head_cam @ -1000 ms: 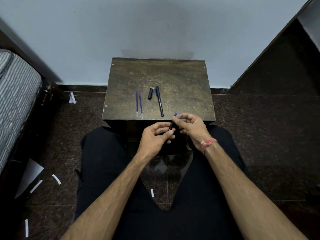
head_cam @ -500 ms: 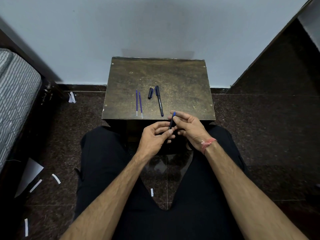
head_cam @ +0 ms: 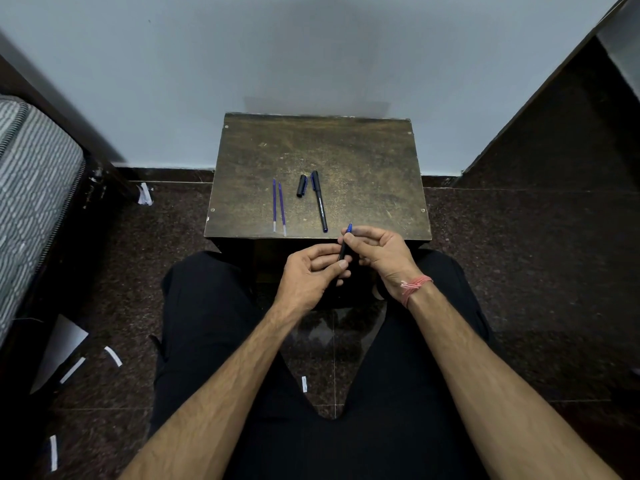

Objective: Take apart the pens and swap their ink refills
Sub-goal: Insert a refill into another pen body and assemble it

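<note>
Both hands hold one black pen [head_cam: 343, 251] with a blue tip, just in front of the near edge of the small wooden table [head_cam: 363, 161]. My left hand [head_cam: 311, 275] grips its lower barrel. My right hand [head_cam: 377, 252] pinches its upper end near the blue tip. On the table lie two loose blue ink refills [head_cam: 278, 206] side by side, a black pen cap [head_cam: 301, 185], and a second black pen [head_cam: 319, 201] pointing toward me.
A pale wall stands behind the table. A striped mattress [head_cam: 31, 188] is at the left. White paper scraps [head_cam: 112, 355] lie on the dark stone floor at the left. A dark panel [head_cam: 554, 133] rises at the right.
The two hands and the held pen have shifted very slightly; the right fingers have slid a little along the upper end. The items on the table have not moved.
</note>
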`<action>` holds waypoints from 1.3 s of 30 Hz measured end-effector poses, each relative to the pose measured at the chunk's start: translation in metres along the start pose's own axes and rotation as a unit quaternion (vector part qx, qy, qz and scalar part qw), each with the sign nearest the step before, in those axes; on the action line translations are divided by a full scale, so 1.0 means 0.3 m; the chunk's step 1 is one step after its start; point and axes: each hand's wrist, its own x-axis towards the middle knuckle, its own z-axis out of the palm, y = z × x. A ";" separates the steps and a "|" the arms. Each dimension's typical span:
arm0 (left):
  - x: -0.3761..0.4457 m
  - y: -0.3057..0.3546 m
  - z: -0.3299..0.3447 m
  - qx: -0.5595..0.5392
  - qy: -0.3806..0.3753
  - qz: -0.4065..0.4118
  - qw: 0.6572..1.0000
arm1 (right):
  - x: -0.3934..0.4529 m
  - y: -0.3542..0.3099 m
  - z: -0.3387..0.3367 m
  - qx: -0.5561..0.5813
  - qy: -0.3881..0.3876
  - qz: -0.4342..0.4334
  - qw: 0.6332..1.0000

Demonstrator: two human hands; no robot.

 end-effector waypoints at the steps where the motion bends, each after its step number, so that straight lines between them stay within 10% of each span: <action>1: 0.000 -0.001 -0.001 0.001 0.001 -0.002 1.000 | 0.001 -0.002 0.001 -0.004 0.006 -0.003 1.000; 29: 0.021 -0.015 -0.016 0.006 0.017 0.006 1.000 | -0.004 -0.006 0.015 -0.018 0.007 -0.013 1.000; 39: 0.032 0.012 -0.050 -0.060 0.132 0.032 0.989 | 0.049 -0.012 0.040 -0.128 0.039 -0.047 0.990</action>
